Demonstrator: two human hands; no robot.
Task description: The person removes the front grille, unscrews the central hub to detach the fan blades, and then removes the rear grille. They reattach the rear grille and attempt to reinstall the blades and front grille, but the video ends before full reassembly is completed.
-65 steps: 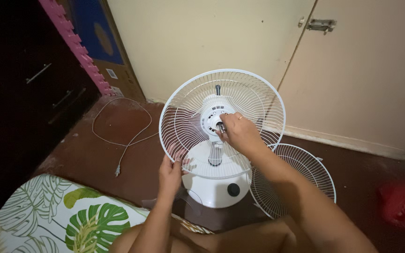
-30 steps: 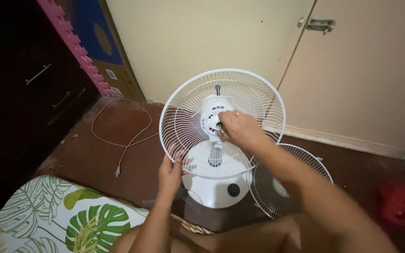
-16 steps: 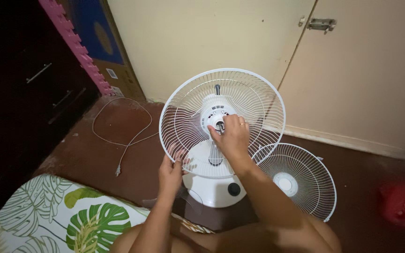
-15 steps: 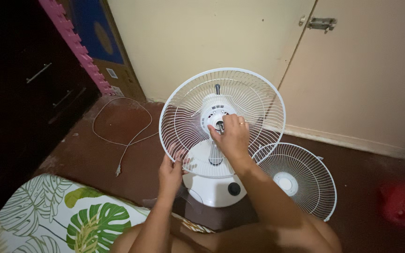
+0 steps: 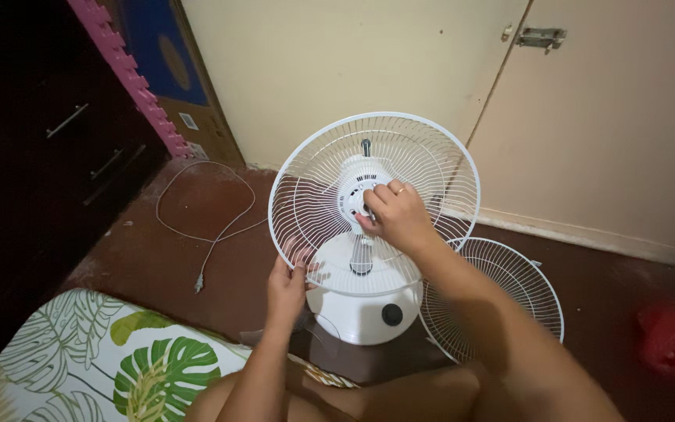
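Note:
A white desk fan stands on the dark red floor with its rear wire grille point(image 5: 423, 156) mounted and no blades on it. My left hand point(image 5: 287, 285) grips the grille's lower rim. My right hand point(image 5: 396, 215) is closed around the hub point(image 5: 359, 195) at the centre of the motor housing, covering the shaft. The round white base point(image 5: 365, 309) with a black knob sits below. The loose front grille point(image 5: 521, 277) lies flat on the floor to the right, partly hidden by my right forearm.
The fan's white power cord point(image 5: 208, 230) trails loose across the floor at left. A dark drawer cabinet point(image 5: 48, 156), a pink foam mat edge and a cardboard box stand at left. Cream doors fill the back. A leaf-print cushion point(image 5: 95, 359) lies near me; a red object point(image 5: 673, 340) at right.
My right hand has turned at the hub, wrist rotating from above it back to the right side, and my forearm again covers part of the loose grille. The left hand stays on the rim.

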